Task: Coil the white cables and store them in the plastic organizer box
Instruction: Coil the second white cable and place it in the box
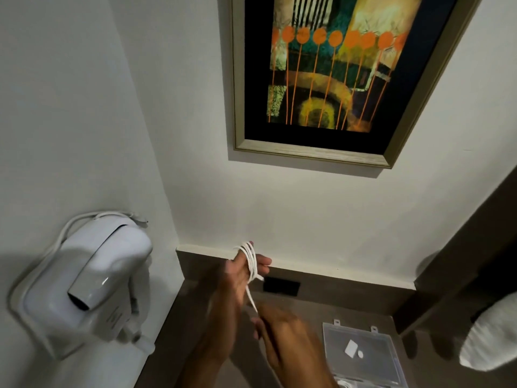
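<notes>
white cable [250,261] looped around left hand [240,275], right hand [282,331] pinching its tail.

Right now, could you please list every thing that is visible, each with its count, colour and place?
white cable: one, white, wrapped around left fingers
plastic organizer box: one, clear, open on counter at right
counter: one, brown, below wall
hair dryer: one, white, on left wall
framed picture: one, orange and green, on wall above
black plate: one, on backsplash
left hand: one, raised, wound with cable
right hand: one, blurred, pulling cable's free end
</notes>
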Demonstrator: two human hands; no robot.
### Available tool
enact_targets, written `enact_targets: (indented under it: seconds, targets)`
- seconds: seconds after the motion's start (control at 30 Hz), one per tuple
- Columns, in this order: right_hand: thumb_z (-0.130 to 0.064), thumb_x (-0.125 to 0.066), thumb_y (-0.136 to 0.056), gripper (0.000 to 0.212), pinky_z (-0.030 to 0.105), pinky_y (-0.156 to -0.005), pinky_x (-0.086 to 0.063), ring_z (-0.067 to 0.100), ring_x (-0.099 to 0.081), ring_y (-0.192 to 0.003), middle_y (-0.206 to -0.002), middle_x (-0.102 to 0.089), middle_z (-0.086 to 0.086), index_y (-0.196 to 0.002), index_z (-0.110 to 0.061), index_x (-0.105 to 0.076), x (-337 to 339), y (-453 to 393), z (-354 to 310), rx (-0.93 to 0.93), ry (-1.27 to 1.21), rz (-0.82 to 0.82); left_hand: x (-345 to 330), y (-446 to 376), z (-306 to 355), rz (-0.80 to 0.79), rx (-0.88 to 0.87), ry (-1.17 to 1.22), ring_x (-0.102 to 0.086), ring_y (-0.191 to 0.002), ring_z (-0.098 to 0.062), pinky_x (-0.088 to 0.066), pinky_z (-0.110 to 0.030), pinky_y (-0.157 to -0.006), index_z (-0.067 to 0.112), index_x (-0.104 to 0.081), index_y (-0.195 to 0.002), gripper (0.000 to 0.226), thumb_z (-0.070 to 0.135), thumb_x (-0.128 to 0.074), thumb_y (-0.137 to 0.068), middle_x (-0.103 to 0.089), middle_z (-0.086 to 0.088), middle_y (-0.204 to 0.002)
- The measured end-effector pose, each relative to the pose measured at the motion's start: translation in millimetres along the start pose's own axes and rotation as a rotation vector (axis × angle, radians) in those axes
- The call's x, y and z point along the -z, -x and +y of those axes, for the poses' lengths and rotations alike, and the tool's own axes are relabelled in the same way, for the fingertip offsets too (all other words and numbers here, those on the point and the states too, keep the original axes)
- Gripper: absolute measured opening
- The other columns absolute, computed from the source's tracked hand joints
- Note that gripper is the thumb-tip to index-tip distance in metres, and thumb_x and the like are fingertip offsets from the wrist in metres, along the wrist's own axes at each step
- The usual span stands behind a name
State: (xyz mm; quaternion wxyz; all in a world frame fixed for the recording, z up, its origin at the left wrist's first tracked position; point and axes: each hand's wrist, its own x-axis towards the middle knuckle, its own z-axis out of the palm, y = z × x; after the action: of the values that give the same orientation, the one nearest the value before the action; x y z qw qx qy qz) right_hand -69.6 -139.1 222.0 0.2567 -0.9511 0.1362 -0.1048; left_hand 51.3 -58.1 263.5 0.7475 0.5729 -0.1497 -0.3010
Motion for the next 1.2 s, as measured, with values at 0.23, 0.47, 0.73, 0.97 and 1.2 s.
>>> enact_targets:
  seconds: [0.23, 0.47, 0.73, 0.97, 1.2]
  targets:
    - [-0.008, -0.079, -0.087, 0.021, 0.036, -0.062, -0.058, 0.019, -0.066, -0.083, -0.094, -0.066, -0.005, -0.100, -0.022, -0.071, 93.3, -11.9, -4.5, 0.330, 0.154, 0.196, -9.9, 25.6, -22.2, -0.191, -0.190, -0.473, -0.070, -0.083, 0.003, -0.053, -0.008, -0.081, 0.026, -0.072, -0.095, 0.058, 0.070, -0.034, -0.095, -0.075, 0.005, -0.083]
    - [-0.011, -0.076, -0.096, 0.009, 0.025, -0.092, -0.055, 0.022, -0.070, -0.112, -0.116, -0.071, 0.004, -0.094, -0.017, -0.082, 116.4, -35.8, 36.4, 0.437, -0.489, -0.039, 5.2, 30.1, -7.8, -0.653, -0.171, -0.397, -0.073, -0.094, -0.008, -0.054, -0.017, -0.092, 0.027, -0.071, -0.123, 0.030, 0.034, -0.046, -0.107, -0.075, 0.008, -0.092]
    - [-0.035, -0.067, -0.102, 0.036, 0.029, -0.078, -0.057, 0.019, -0.075, -0.080, -0.082, -0.081, 0.002, -0.116, -0.003, -0.077, 41.5, -20.6, 45.2, -0.076, -1.071, -0.036, 9.2, 28.8, -11.1, -0.397, -0.184, -0.495, -0.074, -0.079, -0.030, -0.062, -0.037, -0.088, 0.010, -0.076, -0.107, 0.031, 0.019, -0.047, -0.100, -0.073, -0.002, -0.072]
    - [-0.027, -0.083, -0.086, 0.038, 0.026, -0.078, -0.062, 0.024, -0.075, -0.090, -0.101, -0.080, 0.020, -0.108, 0.003, -0.079, 26.4, -14.7, 43.1, -0.257, -1.429, 0.044, -23.1, 37.0, -32.0, 0.112, -0.305, -0.818, -0.065, -0.080, 0.015, -0.047, -0.002, -0.069, 0.041, -0.062, -0.082, 0.037, 0.016, -0.048, -0.104, -0.070, 0.034, -0.075]
    - [-0.011, -0.072, -0.087, 0.026, 0.029, -0.076, -0.067, 0.026, -0.078, -0.087, -0.102, -0.080, 0.026, -0.104, 0.006, -0.079, 14.4, -11.8, 26.7, -0.448, -1.619, 0.096, -29.2, 31.4, -39.6, 0.341, -0.434, -0.698, -0.061, -0.089, 0.025, -0.046, 0.005, -0.059, 0.033, -0.052, -0.101, 0.019, 0.017, -0.050, -0.093, -0.059, 0.021, -0.072]
